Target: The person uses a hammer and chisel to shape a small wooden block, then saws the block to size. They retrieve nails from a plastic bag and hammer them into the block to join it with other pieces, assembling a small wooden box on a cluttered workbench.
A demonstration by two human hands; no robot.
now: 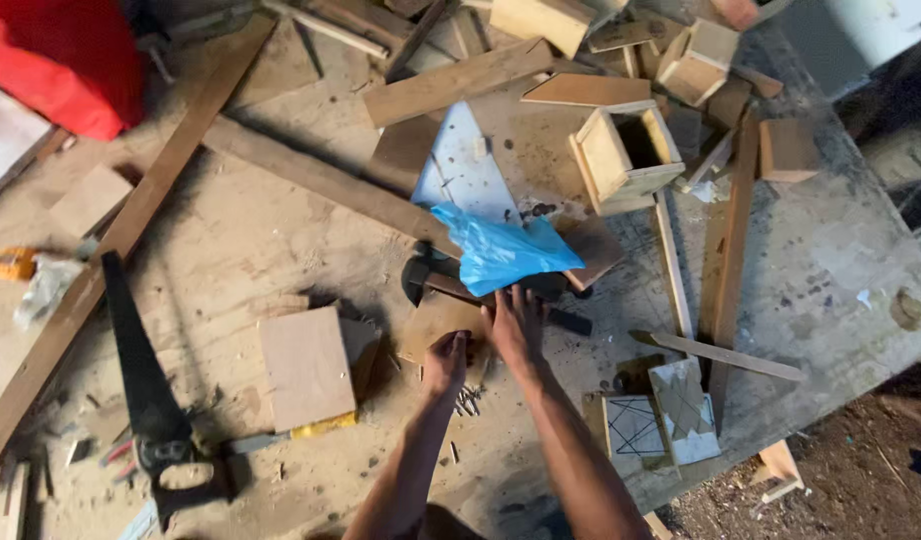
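Both my arms reach up from the bottom middle onto a dusty workbench (pixel 231 240). My left hand (pixel 446 362) is closed, its fingers curled around the near edge of a small brown board (pixel 439 318). My right hand (pixel 517 325) lies beside it with fingers spread, resting on the board and a dark tool (pixel 421 275) just below a crumpled blue plastic bag (pixel 501 250). A small heap of nails (pixel 468 401) lies under my left wrist.
A hand saw (pixel 146 395) lies at the left. A square wood block (pixel 306 368) sits near it. Open wooden boxes (pixel 626 155) and offcuts crowd the far right. Long planks (pixel 111 250) cross the left side. Patterned tiles (pixel 661 415) sit at the near right, red cloth (pixel 66 60) at top left.
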